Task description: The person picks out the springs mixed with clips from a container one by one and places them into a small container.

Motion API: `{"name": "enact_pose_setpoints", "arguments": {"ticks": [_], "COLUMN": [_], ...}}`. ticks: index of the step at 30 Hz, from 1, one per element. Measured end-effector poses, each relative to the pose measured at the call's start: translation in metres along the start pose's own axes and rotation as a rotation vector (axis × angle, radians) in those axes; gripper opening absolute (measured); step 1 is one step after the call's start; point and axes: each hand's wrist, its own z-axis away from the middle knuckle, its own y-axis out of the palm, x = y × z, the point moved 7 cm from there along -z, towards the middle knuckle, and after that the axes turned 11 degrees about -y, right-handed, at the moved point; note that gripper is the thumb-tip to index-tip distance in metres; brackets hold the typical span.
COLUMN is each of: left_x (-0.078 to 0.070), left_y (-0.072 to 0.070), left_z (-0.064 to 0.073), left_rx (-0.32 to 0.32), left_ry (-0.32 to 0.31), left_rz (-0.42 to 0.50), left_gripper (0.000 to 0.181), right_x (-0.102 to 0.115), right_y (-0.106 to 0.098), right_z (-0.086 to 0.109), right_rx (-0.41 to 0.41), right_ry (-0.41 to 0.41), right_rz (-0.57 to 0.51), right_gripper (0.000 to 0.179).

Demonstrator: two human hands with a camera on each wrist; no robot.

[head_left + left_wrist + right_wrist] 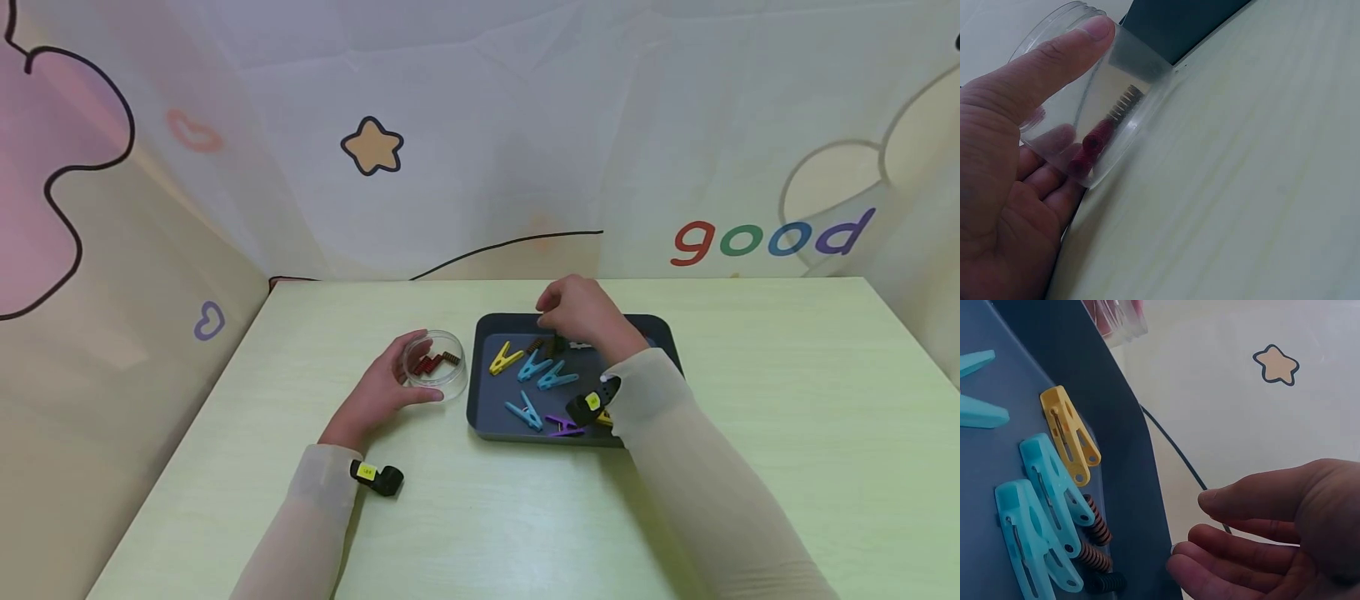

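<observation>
My left hand [386, 382] grips a clear round jar [448, 387] at the tray's left, thumb on the near side and fingers around the far side. Inside the jar lie red springs [1099, 136] and a dark spring [1126, 102]. Above the far edge of the dark tray [491, 421] hovers my right hand [585, 315], its fingers loosely bent and apart from the thumb [1241, 497], with nothing visible between them. Nearest to it in the tray are brown springs [1095, 556], a black spring [1107, 582] and light blue clothespins [1054, 494].
A yellow clothespin [506, 358], more blue clothespins [527, 412] and a purple clothespin [562, 427] lie in the tray. My right forearm covers its right part. Behind the pale table [420, 533] hangs a printed cloth [480, 150].
</observation>
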Motion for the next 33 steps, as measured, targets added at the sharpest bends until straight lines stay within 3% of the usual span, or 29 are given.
{"name": "enact_pose_setpoints", "arguments": {"ticks": [33], "left_x": [0.003], "left_y": [0.000], "left_z": [-0.003], "left_rx": [-0.003], "left_ry": [-0.012], "left_rz": [-0.013], "left_gripper": [0.097], "right_x": [-0.023], "right_y": [0.010], "right_z": [-0.005], "right_rx": [0.058], "right_ry": [0.078], "right_rz": [-0.002], "right_gripper": [0.025]}}
